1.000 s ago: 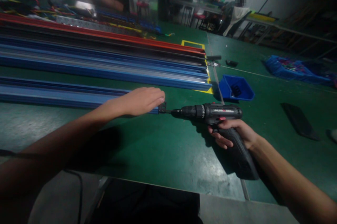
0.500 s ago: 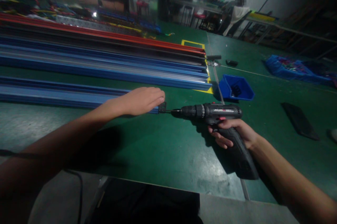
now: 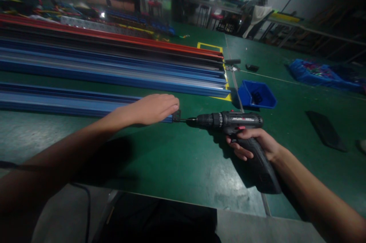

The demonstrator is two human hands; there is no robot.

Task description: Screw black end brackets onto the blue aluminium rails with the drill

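Note:
My left hand [image 3: 157, 109] is closed over the right end of a blue metal profile [image 3: 65, 102] lying on the green table [image 3: 177, 159]. A small black end piece [image 3: 176, 115] sits at that end, partly covered by my fingers. In my right hand [image 3: 257, 144] is a black cordless drill [image 3: 240, 121], held by its handle with a finger near the trigger. The drill lies level and points left. Its thin bit reaches the black end piece; whether it sits in a screw is too small to tell.
Several blue, black and red profiles [image 3: 143, 66] lie in parallel behind. A blue bin [image 3: 257, 94] with dark parts stands beyond the drill. A flat black object [image 3: 326, 130] lies at right, a blue bag of small parts [image 3: 323, 73] farther back. Across the table is another person's arm [image 3: 105, 1].

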